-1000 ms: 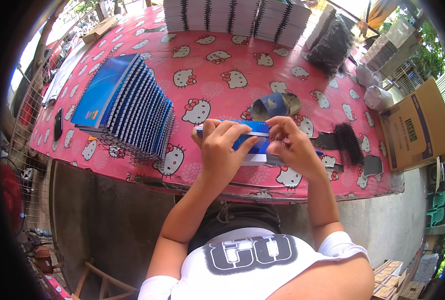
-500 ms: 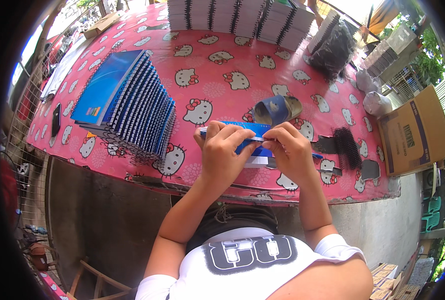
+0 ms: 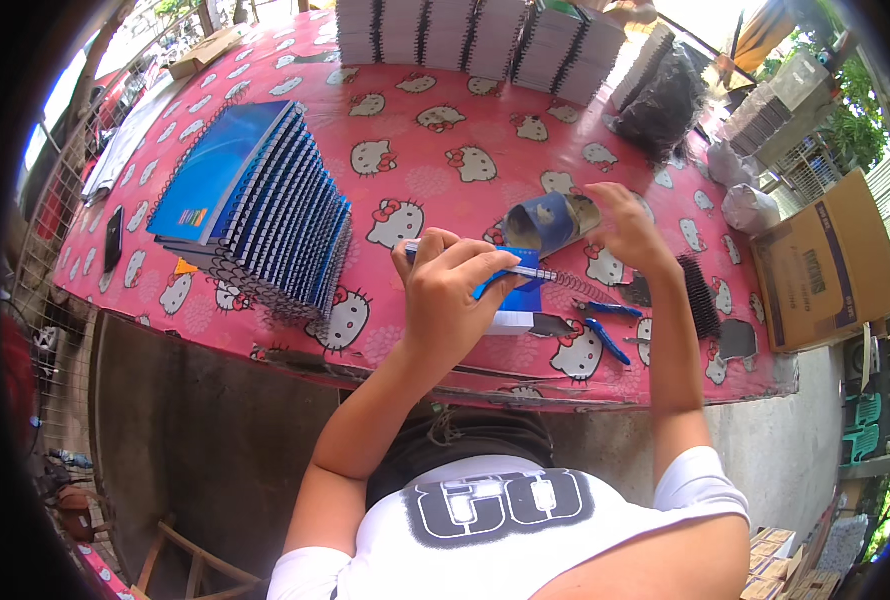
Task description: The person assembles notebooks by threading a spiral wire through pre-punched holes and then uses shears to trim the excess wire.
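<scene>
My left hand (image 3: 455, 295) pinches a thin notebook (image 3: 527, 270), held up with its bound edge toward me. A dark spiral coil (image 3: 575, 283) runs through part of that edge and sticks out to the right. Below lies another blue-covered book (image 3: 520, 297) with white page edges, partly hidden by my hand. To the right my right hand (image 3: 627, 230) is raised with fingers apart, holding nothing I can see. Beyond the notebook sits a blue and tan slipper-like thing (image 3: 545, 222). Blue-handled pliers (image 3: 605, 335) rest on the table beneath the coil.
A tall stack of blue spiral notebooks (image 3: 255, 200) stands on the left of the pink table cover (image 3: 415, 170). A bundle of black coils (image 3: 700, 295) lies at right, near a cardboard box (image 3: 825, 265). Bound books (image 3: 445, 35) line the far edge; a phone (image 3: 113, 235) lies far left.
My right hand has left the notebook edge and moved up and right, opening. The coil's free length and the pliers now show. My left hand keeps its hold.
</scene>
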`<action>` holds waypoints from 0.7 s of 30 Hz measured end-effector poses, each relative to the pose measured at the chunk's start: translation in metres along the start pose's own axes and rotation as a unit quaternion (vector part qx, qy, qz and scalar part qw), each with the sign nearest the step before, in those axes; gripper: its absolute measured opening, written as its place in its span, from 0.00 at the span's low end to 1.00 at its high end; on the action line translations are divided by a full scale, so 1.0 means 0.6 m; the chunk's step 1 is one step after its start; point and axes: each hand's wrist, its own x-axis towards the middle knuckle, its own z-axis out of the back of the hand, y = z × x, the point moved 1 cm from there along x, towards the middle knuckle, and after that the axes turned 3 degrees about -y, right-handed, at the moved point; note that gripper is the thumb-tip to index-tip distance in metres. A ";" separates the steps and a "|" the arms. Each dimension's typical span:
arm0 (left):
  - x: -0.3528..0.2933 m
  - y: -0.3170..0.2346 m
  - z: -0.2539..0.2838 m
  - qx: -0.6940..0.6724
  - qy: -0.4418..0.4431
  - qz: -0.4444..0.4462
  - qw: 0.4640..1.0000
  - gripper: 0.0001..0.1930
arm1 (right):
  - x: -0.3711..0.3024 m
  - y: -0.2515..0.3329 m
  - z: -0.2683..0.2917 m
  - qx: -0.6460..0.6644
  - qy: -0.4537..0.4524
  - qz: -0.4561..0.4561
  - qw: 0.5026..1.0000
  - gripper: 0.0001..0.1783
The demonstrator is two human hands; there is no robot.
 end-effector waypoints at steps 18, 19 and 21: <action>0.017 0.011 -0.018 0.000 0.007 0.012 1.000 0.14 | -0.022 0.023 -0.004 0.304 0.053 -0.018 0.951 0.16; 0.015 0.012 -0.016 -0.003 0.003 0.011 1.000 0.14 | -0.013 0.022 -0.002 0.178 0.048 0.017 0.983 0.16; 0.014 0.019 -0.004 -0.001 -0.024 0.016 1.000 0.14 | 0.002 0.030 -0.004 0.266 0.075 -0.132 0.952 0.17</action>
